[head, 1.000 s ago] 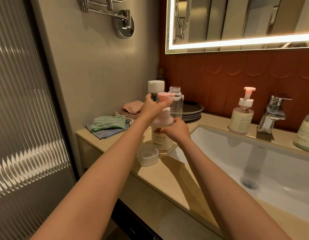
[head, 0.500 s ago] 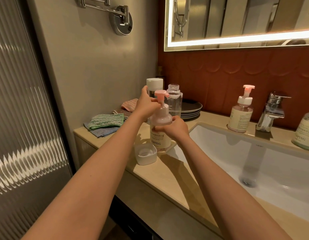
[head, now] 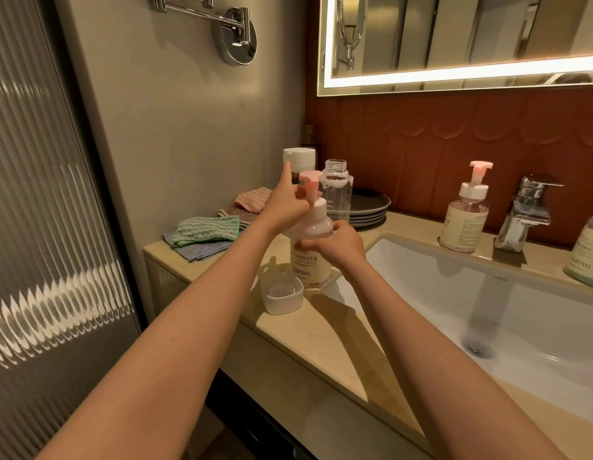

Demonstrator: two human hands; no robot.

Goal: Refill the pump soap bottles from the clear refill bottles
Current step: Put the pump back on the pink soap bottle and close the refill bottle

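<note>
The pump bottle (head: 310, 260) stands upright on the counter (head: 321, 333) at the left rim of the sink (head: 421, 293), with a white dish (head: 282, 295) just beside it on the near side. The right hand (head: 338, 244) wraps the bottle's shoulder, fingers curled close together round it. The left hand (head: 285, 207) grips the pump collar; its index finger points straight up, apart from the curled fingers. An uncapped refill bottle (head: 336, 190) stands just behind the pump bottle, left of the sink, next to a white-capped bottle (head: 298, 159) and a stack of plates (head: 368, 207). Folded cloths (head: 205, 230) lie farther left of the sink. A second pump bottle (head: 466, 214) stands behind the sink, just left of the tap (head: 524, 210).
</note>
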